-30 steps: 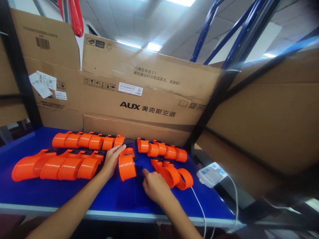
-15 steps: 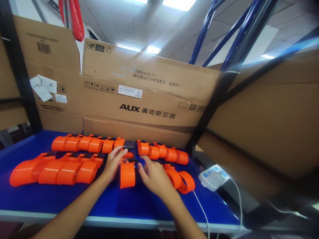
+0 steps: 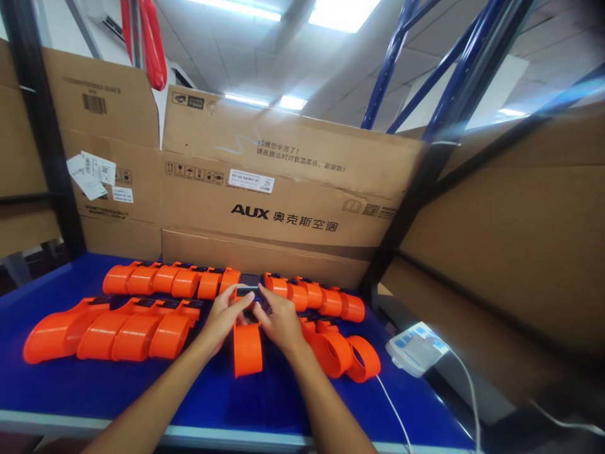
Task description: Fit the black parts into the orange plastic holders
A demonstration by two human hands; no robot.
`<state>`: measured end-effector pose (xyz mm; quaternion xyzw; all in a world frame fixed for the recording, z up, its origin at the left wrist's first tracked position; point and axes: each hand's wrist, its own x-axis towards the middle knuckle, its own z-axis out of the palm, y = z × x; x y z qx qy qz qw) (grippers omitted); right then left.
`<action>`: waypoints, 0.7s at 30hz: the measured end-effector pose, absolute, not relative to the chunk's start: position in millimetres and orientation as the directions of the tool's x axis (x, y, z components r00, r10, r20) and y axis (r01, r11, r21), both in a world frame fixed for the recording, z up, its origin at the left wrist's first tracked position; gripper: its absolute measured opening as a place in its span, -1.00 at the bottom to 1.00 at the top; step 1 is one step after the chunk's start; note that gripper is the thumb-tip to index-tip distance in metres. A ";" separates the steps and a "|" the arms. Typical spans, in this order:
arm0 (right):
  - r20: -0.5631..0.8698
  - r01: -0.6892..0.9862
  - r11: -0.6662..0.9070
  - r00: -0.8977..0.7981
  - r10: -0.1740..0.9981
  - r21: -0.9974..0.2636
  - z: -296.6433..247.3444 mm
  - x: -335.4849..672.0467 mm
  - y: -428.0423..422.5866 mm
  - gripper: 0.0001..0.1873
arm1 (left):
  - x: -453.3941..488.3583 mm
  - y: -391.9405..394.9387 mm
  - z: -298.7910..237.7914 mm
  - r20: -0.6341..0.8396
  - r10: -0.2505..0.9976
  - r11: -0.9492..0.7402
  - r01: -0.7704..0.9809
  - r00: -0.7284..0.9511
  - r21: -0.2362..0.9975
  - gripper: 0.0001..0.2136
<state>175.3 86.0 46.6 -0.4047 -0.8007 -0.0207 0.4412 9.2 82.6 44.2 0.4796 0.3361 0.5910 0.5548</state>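
Observation:
My left hand (image 3: 224, 318) grips an orange ring-shaped piece (image 3: 248, 353) by its dark upper end, with the thumb stretched over it. From the other side, my right hand (image 3: 280, 315) pinches the same dark end between thumb and fingertips. The orange band hangs open below the fingers. What the fingertips press on is too small and partly hidden to make out. Just behind the hands lies a dark rectangular device (image 3: 249, 280). Similar orange pieces (image 3: 130, 334) lie in rows to the left, and others (image 3: 363, 358) to the right.
A blue tabletop (image 3: 208, 397) carries everything. A cardboard panel (image 3: 283, 183) stands behind it, with another (image 3: 510, 246) on the right. A white device (image 3: 416, 349) with cables sits at the right edge, beside a dark metal post (image 3: 394, 239).
My right hand has moved in from the right and closed on the piece's dark end. My left hand keeps its hold. The whole view has shifted slightly.

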 end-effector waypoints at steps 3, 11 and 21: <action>0.727 0.629 0.695 -0.287 0.623 -0.347 41.3 177.5 83.3 -0.47 | 8.5 80.1 47.2 0.238 0.967 -0.202 -0.300 0.088 0.932 -0.58; 0.741 0.597 0.720 -0.292 0.605 -0.353 35.7 173.9 77.7 -0.46 | 2.5 82.3 41.3 0.216 0.969 -0.176 -0.278 0.121 0.944 -0.58; 0.659 0.632 0.736 -0.450 0.603 -0.242 42.5 183.0 81.5 -0.40 | 4.6 91.5 37.8 0.145 0.989 -0.122 -0.366 0.036 0.923 -0.59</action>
